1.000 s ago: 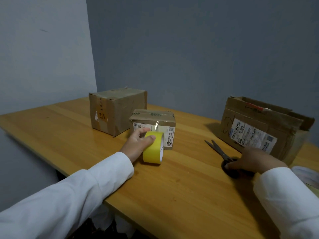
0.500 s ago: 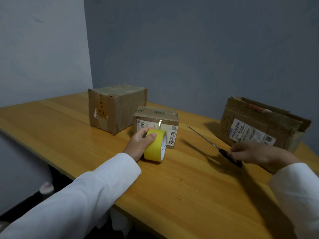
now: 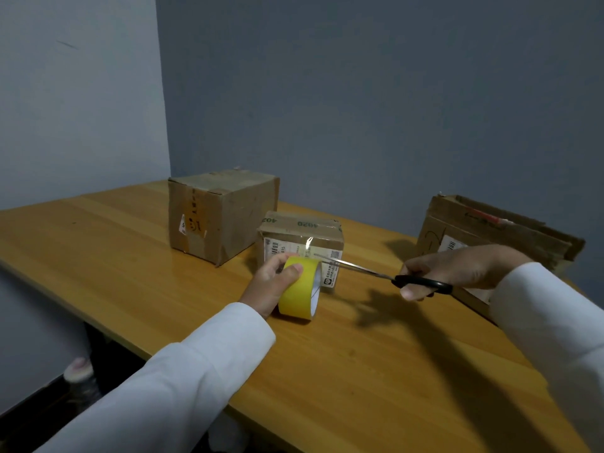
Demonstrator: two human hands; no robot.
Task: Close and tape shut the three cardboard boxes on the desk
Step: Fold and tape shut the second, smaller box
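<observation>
The right hand [image 3: 457,269] has swung the scissors [image 3: 385,276] leftward, their tips now at the yellow tape roll [image 3: 299,291], which the left hand [image 3: 273,286] still grips on the tabletop [image 3: 114,256] before the small taped box [image 3: 300,240].

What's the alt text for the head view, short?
A person's left hand grips a yellow tape roll standing on a wooden desk, while the right hand holds black-handled scissors pointed at it. Three cardboard boxes sit behind: one large, one small, one at right.
</observation>
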